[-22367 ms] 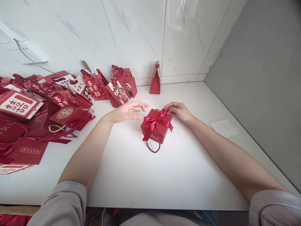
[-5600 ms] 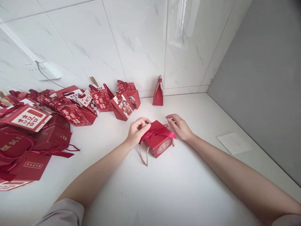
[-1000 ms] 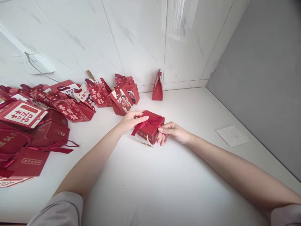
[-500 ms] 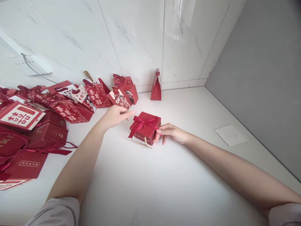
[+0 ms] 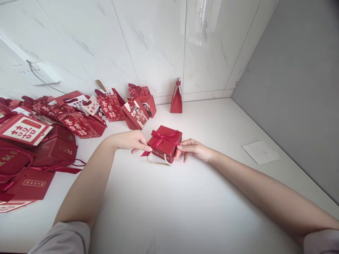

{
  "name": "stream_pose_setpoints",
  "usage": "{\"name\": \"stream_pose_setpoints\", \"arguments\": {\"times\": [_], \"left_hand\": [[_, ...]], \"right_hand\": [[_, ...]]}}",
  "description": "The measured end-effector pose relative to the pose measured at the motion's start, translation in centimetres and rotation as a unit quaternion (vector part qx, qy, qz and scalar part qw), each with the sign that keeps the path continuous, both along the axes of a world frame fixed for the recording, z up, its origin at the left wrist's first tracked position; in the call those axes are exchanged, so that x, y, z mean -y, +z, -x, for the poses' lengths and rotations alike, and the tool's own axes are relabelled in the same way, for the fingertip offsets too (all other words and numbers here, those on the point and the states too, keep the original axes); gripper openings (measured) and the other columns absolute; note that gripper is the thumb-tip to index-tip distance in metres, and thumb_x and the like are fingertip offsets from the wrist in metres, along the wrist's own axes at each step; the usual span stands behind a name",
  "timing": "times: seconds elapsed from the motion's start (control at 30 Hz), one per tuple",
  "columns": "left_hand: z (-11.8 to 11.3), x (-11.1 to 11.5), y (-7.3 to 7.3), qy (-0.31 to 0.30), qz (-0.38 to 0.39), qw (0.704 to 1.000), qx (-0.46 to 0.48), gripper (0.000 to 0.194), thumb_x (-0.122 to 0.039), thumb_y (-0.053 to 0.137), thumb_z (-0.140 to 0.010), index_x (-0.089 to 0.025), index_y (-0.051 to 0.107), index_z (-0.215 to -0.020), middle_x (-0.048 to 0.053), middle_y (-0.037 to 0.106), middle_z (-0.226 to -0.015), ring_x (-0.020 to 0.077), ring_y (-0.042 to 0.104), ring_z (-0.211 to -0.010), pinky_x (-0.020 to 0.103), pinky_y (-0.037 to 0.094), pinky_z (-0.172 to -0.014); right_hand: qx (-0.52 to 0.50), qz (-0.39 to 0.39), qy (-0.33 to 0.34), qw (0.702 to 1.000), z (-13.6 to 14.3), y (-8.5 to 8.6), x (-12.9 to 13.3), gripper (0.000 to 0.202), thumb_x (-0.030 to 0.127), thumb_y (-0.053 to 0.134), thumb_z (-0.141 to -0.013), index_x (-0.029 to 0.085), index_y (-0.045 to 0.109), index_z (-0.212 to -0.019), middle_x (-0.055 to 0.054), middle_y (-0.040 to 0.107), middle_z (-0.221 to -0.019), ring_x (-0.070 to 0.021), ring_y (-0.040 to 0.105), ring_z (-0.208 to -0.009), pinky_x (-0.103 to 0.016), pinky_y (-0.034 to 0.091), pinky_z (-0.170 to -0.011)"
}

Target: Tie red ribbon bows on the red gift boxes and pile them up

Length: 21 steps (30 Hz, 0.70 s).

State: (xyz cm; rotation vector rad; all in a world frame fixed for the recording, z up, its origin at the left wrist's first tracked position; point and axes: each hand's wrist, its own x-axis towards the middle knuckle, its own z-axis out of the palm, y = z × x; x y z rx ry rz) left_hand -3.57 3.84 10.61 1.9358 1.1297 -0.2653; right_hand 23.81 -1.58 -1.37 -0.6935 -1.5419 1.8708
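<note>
A small red gift box (image 5: 168, 141) sits on the white table, tied on top with a dark red ribbon bow (image 5: 162, 137). A twisted cream cord handle (image 5: 159, 163) hangs at its front. At the box's left corner, my left hand (image 5: 135, 141) pinches one ribbon tail between thumb and fingers. On the other side, my right hand (image 5: 193, 149) is closed on the other ribbon end, its fingers against the box's right side.
Many red and white gift boxes (image 5: 79, 125) crowd the left side. One tall red box (image 5: 176, 98) stands near the tiled wall. A white paper square (image 5: 260, 152) lies on the right. A grey panel (image 5: 296, 88) borders the table there.
My left hand has come down toward the box's left corner and taken hold of the ribbon tail, which now points further left. My right hand has barely moved.
</note>
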Motion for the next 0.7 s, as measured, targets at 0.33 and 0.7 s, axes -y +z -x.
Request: {"name": "stream_pose_setpoints", "arguments": {"times": [0.33, 0.7], "left_hand": [[0.6, -1.0, -1.4, -0.014, 0.013, 1.000, 0.012, 0.032, -0.050, 0.074, -0.068, -0.021, 0.069, -0.055, 0.002, 0.058, -0.055, 0.0135, 0.046, -0.051, 0.027, 0.029, -0.050], [0.8, -1.8, -2.5, -0.043, -0.006, 0.999, -0.013, 0.039, -0.053, 0.075, -0.066, -0.017, 0.076, -0.082, 0.001, 0.069, -0.072, 0.0161, 0.059, -0.068, 0.025, 0.045, -0.066]], "right_hand": [[-0.001, 0.004, 0.002, 1.000, 0.1, 0.1, -0.1, 0.037, 0.048, 0.061, -0.088, 0.014, 0.076, -0.085, -0.010, 0.075, -0.092, -0.0177, 0.069, -0.084, -0.022, 0.056, -0.057], [0.005, -0.004, 0.001, 1.000, 0.0, -0.1, -0.2, 0.037, 0.048, 0.060, -0.089, 0.015, 0.077, -0.085, -0.011, 0.074, -0.091, -0.0187, 0.067, -0.086, -0.022, 0.055, -0.057]]}}
